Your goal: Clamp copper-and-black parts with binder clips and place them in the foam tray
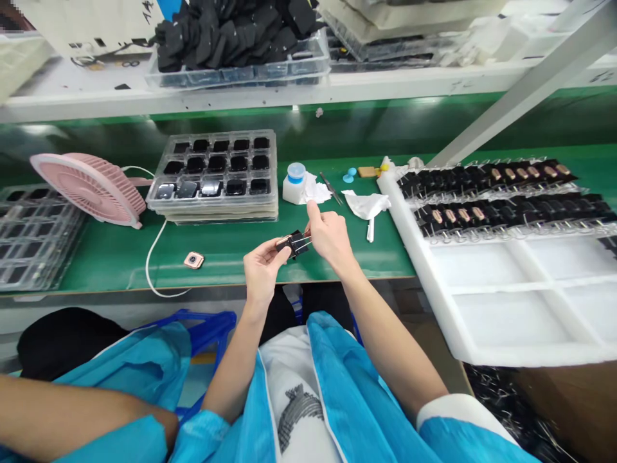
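Above the front edge of the bench, a black binder clip (295, 244) with silver wire handles is held between my two hands. My left hand (263, 267) pinches its left end between thumb and fingers; a small piece may be clamped there, but the fingers cover it. On the other side, my right hand (329, 236) is closed at the wire handles, its thumb pointing up. Left of my hands, a small rose-gold watch case (193, 260) with a round dark centre lies on the green bench (226, 257).
Clear trays of black square pieces (212, 164) are stacked behind, beside a pink fan (91, 186). A blue-capped bottle (295, 180), tweezers (331, 188) and white tissue (367, 206) lie farther back. At right, a white foam tray (453, 302) holds rows of clips. A co-worker's arm (87, 418) is at left.
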`<state>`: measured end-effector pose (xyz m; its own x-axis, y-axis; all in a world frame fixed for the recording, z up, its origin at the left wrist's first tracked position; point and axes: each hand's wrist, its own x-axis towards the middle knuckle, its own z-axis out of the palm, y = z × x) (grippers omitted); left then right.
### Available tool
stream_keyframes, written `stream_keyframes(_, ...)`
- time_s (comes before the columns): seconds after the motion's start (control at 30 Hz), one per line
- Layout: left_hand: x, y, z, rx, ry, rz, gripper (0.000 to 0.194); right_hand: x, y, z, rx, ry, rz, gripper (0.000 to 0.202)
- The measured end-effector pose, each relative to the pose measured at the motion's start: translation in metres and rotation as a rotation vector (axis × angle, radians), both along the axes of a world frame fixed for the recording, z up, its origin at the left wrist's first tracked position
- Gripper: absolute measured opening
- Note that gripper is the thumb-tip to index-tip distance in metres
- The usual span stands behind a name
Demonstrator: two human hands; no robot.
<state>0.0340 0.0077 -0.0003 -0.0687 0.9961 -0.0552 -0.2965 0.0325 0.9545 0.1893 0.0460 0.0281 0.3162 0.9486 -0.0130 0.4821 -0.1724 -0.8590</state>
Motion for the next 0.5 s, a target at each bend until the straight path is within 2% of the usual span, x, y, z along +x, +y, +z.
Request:
stream_keyframes(0.07, 0.001, 0.0, 0.001, -0.006, 0.017, -0.014, 0.034, -0.001, -0.008, 0.002, -0.028, -0.026, 0.031, 0.071)
stream_keyframes(0.13, -0.001, 0.002, 0.0, -0.005, 0.038, -0.041, 0.033, -0.003, -0.03, 0.011, 0.015, -0.049, 0.052, 0.064)
stream_keyframes(0.2, -0.009, 0.005, -0.002, -0.01, 0.067, -0.109, 0.033, 0.005, -0.066, 0.024, 0.179, -0.071, 0.003, 0.048)
stream_keyframes(0.23, -0.015, 0.006, -0.003, -0.018, 0.089, -0.15, 0.034, 0.017, -0.087, 0.029, 0.305, -0.091, -0.086, 0.038)
stream_keyframes(0.27, -0.022, 0.007, -0.004, -0.026, 0.113, -0.179, 0.035, 0.035, -0.11, 0.033, 0.431, -0.137, -0.226, 0.031)
stream_keyframes(0.33, -0.037, 0.005, -0.003, -0.044, 0.164, -0.204, 0.038, 0.086, -0.156, 0.033, 0.732, -0.29, -0.74, 0.023)
stream_keyframes(0.37, -0.046, 0.005, -0.001, -0.042, 0.179, -0.173, 0.04, 0.117, -0.179, 0.03, 0.847, -0.36, -0.994, 0.021)
stream_keyframes(0.4, -0.053, 0.007, 0.001, -0.048, 0.193, -0.17, 0.044, 0.149, -0.202, 0.026, 0.912, -0.421, -1.178, 0.02)
stream_keyframes(0.43, -0.06, 0.01, 0.004, -0.062, 0.215, -0.164, 0.047, 0.181, -0.225, 0.02, 0.9, -0.481, -1.305, 0.024)
stream_keyframes(0.47, -0.065, 0.016, 0.007, -0.087, 0.242, -0.161, 0.046, 0.211, -0.249, 0.013, 0.748, -0.498, -1.429, 0.033)
stream_keyframes(0.5, -0.067, 0.023, 0.011, -0.134, 0.27, -0.16, 0.042, 0.238, -0.272, 0.005, 0.418, -0.456, -1.471, 0.043)
